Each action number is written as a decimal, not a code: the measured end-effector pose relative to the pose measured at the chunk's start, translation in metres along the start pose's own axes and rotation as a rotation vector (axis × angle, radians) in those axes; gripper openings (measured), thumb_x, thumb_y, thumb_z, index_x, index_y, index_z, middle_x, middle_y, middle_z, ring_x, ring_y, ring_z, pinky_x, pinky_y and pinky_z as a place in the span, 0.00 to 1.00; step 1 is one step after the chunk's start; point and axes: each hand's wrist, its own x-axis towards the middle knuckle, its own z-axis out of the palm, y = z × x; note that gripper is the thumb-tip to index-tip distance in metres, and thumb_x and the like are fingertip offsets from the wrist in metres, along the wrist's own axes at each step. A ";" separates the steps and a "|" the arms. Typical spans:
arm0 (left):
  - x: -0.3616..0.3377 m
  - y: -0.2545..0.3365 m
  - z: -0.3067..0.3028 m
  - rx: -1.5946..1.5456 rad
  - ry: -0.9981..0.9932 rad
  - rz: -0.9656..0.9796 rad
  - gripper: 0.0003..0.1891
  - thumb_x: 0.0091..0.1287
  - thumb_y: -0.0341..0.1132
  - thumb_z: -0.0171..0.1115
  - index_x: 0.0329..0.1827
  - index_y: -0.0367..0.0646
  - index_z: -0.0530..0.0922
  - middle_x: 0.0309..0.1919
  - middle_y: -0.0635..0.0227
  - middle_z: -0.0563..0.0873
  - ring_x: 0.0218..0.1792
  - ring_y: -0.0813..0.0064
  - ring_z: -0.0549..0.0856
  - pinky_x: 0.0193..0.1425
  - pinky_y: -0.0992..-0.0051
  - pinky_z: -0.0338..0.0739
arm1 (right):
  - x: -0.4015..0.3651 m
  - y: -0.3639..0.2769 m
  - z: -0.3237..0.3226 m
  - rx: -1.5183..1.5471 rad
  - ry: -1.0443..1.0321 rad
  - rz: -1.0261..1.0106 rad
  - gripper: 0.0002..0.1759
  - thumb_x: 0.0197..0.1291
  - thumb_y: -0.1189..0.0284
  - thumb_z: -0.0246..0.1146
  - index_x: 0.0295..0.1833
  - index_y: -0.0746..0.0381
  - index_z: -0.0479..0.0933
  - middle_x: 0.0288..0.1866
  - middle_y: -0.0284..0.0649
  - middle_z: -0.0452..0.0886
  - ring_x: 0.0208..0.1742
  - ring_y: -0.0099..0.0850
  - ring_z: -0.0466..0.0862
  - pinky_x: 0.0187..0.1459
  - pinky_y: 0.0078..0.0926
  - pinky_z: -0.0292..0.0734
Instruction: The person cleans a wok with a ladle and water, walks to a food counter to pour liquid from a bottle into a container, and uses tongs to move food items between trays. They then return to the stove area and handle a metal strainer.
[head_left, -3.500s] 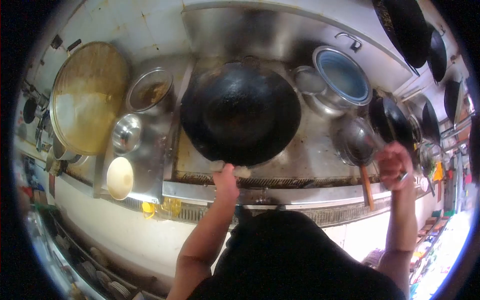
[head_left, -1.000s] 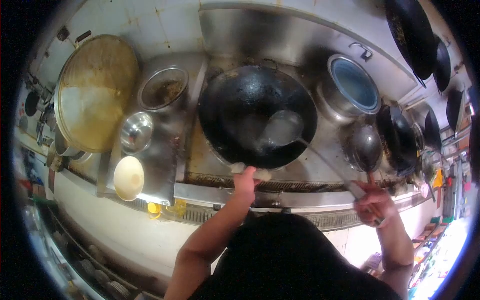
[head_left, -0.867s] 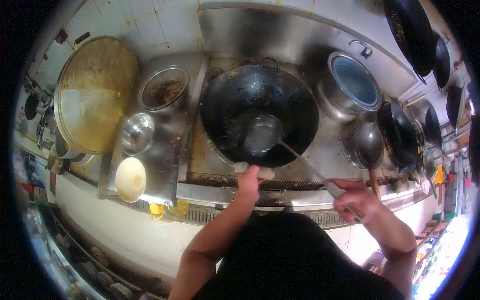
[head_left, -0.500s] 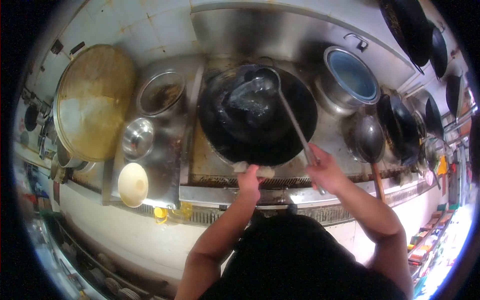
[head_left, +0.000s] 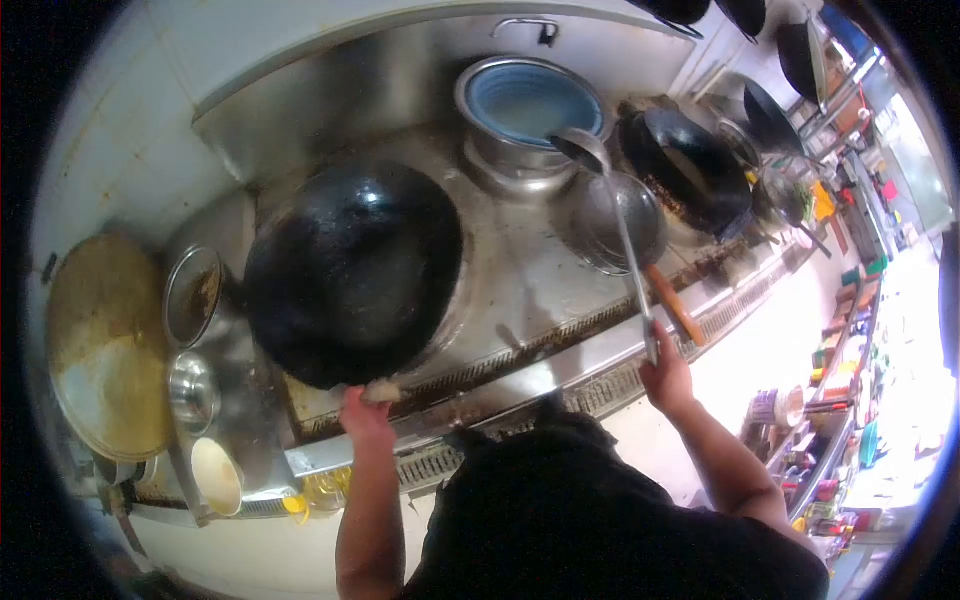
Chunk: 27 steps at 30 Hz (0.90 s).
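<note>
Right hand (head_left: pixel 665 378) curls around the near end of a long metal ladle (head_left: pixel 630 250), fingers wrapped in on the handle. The ladle slants up and away, its head at the front right edge of a metal pot (head_left: pixel 510 152) that is blue inside and holds cloudy liquid. Whether head and rim touch, or the ladle carries anything, I cannot tell.

Left hand (head_left: pixel 366 418) pinches a bunched cloth (head_left: pixel 382 392) at the near edge of a big black wok (head_left: pixel 360 285). The wok sits on the steel tabletop (head_left: pixel 500 285), left of the pot, its inside dark and glossy.

A round wooden-handled utensil (head_left: pixel 593 218) lies beneath the ladle's line, with black pans (head_left: pixel 690 172) farther right. Beyond the wok on the other side stand a steel bowl (head_left: pixel 193 395), a cream bowl (head_left: pixel 216 476) and a wide tan disc (head_left: pixel 110 350).

As I judge it, the ladle is the likeliest trouble: a careless swing could clip the pot's rim and slop liquid, or knock the utensil below, since the grip is so far from the head. A greasy handle might twist too. At the wok, a slipping cloth would put bare fingers on metal, painful if hot, and a sharp tug could rock it.
</note>
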 end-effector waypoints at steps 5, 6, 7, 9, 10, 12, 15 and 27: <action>0.001 0.000 -0.003 0.072 -0.039 0.096 0.19 0.54 0.42 0.59 0.50 0.53 0.73 0.43 0.71 0.80 0.44 0.68 0.80 0.43 0.66 0.76 | 0.035 0.100 -0.001 1.015 -0.269 0.160 0.41 0.49 0.80 0.56 0.71 0.61 0.50 0.25 0.44 0.77 0.19 0.36 0.78 0.22 0.30 0.74; 0.005 -0.001 -0.010 0.089 -0.027 0.110 0.20 0.54 0.43 0.59 0.51 0.54 0.73 0.44 0.72 0.80 0.44 0.69 0.80 0.42 0.66 0.76 | 0.040 0.108 -0.005 1.150 -0.282 0.208 0.40 0.50 0.81 0.56 0.71 0.64 0.50 0.24 0.38 0.74 0.15 0.27 0.74 0.19 0.24 0.71; 0.008 -0.001 -0.016 0.108 -0.015 0.122 0.21 0.53 0.44 0.59 0.52 0.55 0.73 0.45 0.72 0.80 0.45 0.69 0.79 0.42 0.66 0.75 | 0.048 0.133 0.011 1.065 -0.292 0.017 0.40 0.51 0.81 0.56 0.71 0.62 0.50 0.24 0.38 0.74 0.18 0.28 0.75 0.20 0.25 0.73; 0.006 0.001 -0.010 0.127 0.039 0.176 0.16 0.52 0.42 0.59 0.44 0.56 0.74 0.40 0.69 0.81 0.38 0.66 0.82 0.31 0.69 0.77 | 0.066 0.165 0.038 0.950 -0.335 -0.078 0.41 0.52 0.80 0.56 0.72 0.60 0.49 0.26 0.40 0.75 0.24 0.31 0.78 0.25 0.28 0.76; 0.001 0.001 -0.002 0.113 0.028 0.204 0.15 0.52 0.42 0.59 0.44 0.54 0.74 0.40 0.69 0.82 0.36 0.66 0.82 0.30 0.69 0.77 | 0.076 0.173 0.050 0.910 -0.389 0.013 0.42 0.52 0.79 0.56 0.73 0.59 0.48 0.28 0.42 0.77 0.27 0.34 0.80 0.28 0.31 0.77; 0.001 0.008 0.003 0.110 0.029 0.161 0.16 0.52 0.42 0.60 0.43 0.51 0.74 0.39 0.69 0.82 0.34 0.65 0.83 0.29 0.69 0.79 | 0.092 0.174 0.060 0.517 -0.486 0.074 0.42 0.55 0.74 0.55 0.74 0.55 0.43 0.37 0.52 0.79 0.32 0.42 0.82 0.36 0.38 0.78; -0.008 0.009 0.016 0.128 0.020 0.101 0.19 0.52 0.44 0.61 0.46 0.48 0.74 0.39 0.69 0.82 0.34 0.65 0.83 0.31 0.68 0.81 | 0.097 0.178 0.074 0.068 -0.542 -0.014 0.41 0.60 0.67 0.51 0.74 0.50 0.37 0.45 0.61 0.77 0.38 0.52 0.82 0.41 0.47 0.77; 0.023 0.032 -0.022 0.238 0.107 -0.027 0.28 0.52 0.58 0.60 0.53 0.54 0.74 0.48 0.74 0.80 0.48 0.69 0.78 0.45 0.65 0.70 | 0.010 0.338 0.034 0.105 -0.348 0.009 0.24 0.59 0.61 0.57 0.62 0.52 0.66 0.49 0.46 0.75 0.48 0.46 0.78 0.47 0.42 0.75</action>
